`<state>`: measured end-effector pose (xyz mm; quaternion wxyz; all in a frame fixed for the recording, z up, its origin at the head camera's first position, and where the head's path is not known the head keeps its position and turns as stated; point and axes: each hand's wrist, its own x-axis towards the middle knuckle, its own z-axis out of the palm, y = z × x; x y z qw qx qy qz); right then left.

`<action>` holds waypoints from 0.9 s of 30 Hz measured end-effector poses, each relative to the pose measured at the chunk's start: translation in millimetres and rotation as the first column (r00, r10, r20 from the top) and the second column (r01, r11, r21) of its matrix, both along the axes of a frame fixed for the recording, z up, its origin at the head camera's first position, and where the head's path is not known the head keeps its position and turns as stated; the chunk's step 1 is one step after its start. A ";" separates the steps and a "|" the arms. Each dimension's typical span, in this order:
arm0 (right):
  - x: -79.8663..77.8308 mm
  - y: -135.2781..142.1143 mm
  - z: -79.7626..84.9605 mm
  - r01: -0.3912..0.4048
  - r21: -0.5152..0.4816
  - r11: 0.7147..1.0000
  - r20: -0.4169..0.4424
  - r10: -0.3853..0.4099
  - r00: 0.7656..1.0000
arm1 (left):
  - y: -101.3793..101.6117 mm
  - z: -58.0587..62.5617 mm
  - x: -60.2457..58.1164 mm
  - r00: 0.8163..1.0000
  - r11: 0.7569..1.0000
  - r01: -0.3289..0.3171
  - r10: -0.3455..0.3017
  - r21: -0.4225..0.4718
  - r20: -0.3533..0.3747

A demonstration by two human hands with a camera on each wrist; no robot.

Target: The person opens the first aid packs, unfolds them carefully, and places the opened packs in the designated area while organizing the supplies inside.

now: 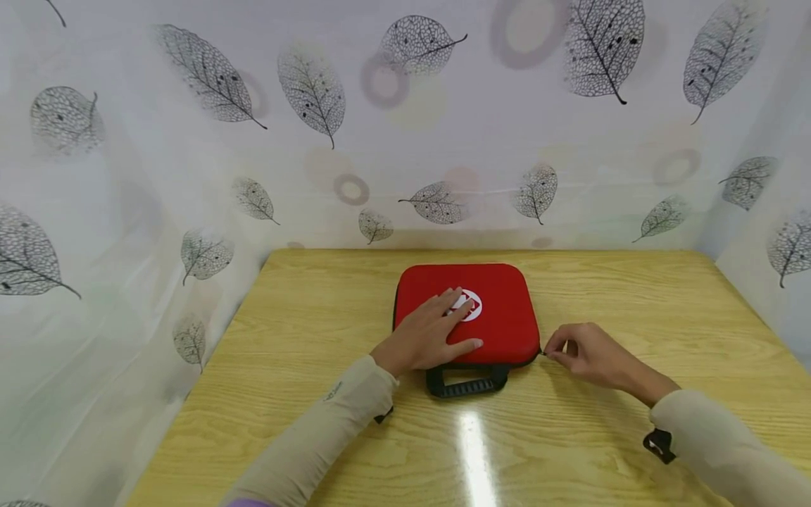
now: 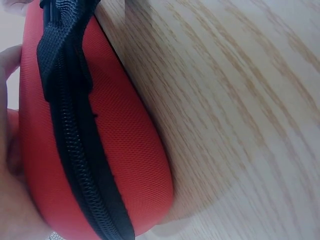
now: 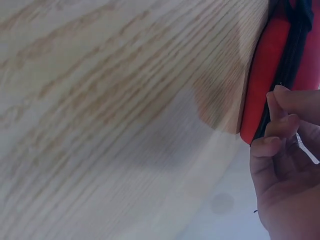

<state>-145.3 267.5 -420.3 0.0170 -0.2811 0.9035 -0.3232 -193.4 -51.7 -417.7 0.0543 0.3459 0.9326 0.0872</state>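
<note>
A red zippered case (image 1: 500, 289) with a white round emblem (image 1: 470, 305) lies flat on the wooden table, its black handle (image 1: 467, 386) toward me. My left hand (image 1: 431, 334) rests on the lid with fingers spread, partly covering the emblem. At the near right corner, my right hand (image 1: 586, 352) pinches the small zipper pull (image 1: 542, 353) between thumb and forefinger. The black zipper (image 2: 80, 155) runs along the case's side, its teeth meshed where the left wrist view shows them. In the right wrist view, the fingertips (image 3: 280, 92) sit right on the zipper line and hide most of the pull.
The light wooden table (image 1: 317, 303) extends around the case on all sides. A pale curtain (image 1: 380, 141) printed with leaves hangs behind the table and along both sides. Black straps (image 1: 660, 445) are worn at the wrists, over beige sleeves.
</note>
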 end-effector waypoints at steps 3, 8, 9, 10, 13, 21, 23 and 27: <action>1.2 0.8 -1.8 -0.010 -0.044 0.999 0.033 0.012 0.999 | 0.3 0.1 -0.1 1.000 1.000 0.003 -0.003 0.000 0.006; 2.8 0.6 -4.8 -0.027 -0.096 0.995 0.067 0.033 0.997 | 0.2 0.9 -0.2 1.000 1.000 0.006 -0.005 -0.008 0.010; 3.1 0.7 -5.4 -0.028 -0.103 0.994 0.072 0.036 0.997 | 0.3 1.5 -0.1 1.000 1.000 0.007 -0.007 -0.011 0.008; 3.5 0.7 -6.2 -0.029 -0.109 0.994 0.074 0.037 0.997 | 0.3 1.8 0.0 1.000 1.000 0.009 -0.009 -0.014 0.005; 5.1 0.4 -9.4 -0.034 -0.136 0.990 0.092 0.047 0.995 | 0.6 2.5 0.2 1.000 1.000 0.011 -0.011 -0.010 0.005; 8.9 -0.4 -15.7 -0.061 -0.176 0.983 0.074 0.075 0.994 | 1.1 0.5 0.1 1.000 1.000 0.014 -0.014 -0.010 -0.007; 9.1 -0.6 -15.8 -0.065 -0.181 0.981 0.080 0.080 0.994 | 0.8 -0.1 0.2 1.000 1.000 0.016 -0.017 -0.013 -0.016; 8.7 -0.4 -16.0 -0.075 -0.192 0.979 0.085 0.093 0.992 | 0.8 -0.2 0.2 1.000 1.000 0.017 -0.017 -0.018 -0.019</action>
